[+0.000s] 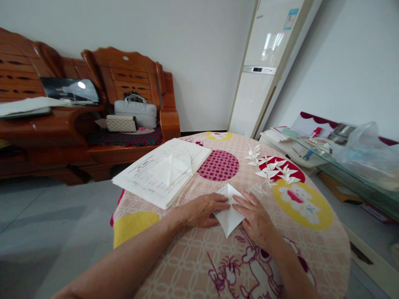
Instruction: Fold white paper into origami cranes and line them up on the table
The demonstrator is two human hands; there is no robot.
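Note:
A partly folded sheet of white paper (230,220) lies on the patterned tablecloth (187,265), with one point facing me and some print showing at its upper left. My left hand (204,209) rests flat at its left side, fingertips on the paper. From the right, my right hand (257,218) lays its stretched fingers on the paper's other side. Both hands press on the sheet without gripping it. Beyond my right hand sits a group of several folded white paper cranes (274,168).
At the left of the table lies a stack of printed sheets (146,178) with a creased square of paper (171,169) on top. A glass shelf (343,166) with a plastic bag (358,143) stands to the right. Behind are wooden chairs (124,70) with bags and a tall air conditioner (255,95).

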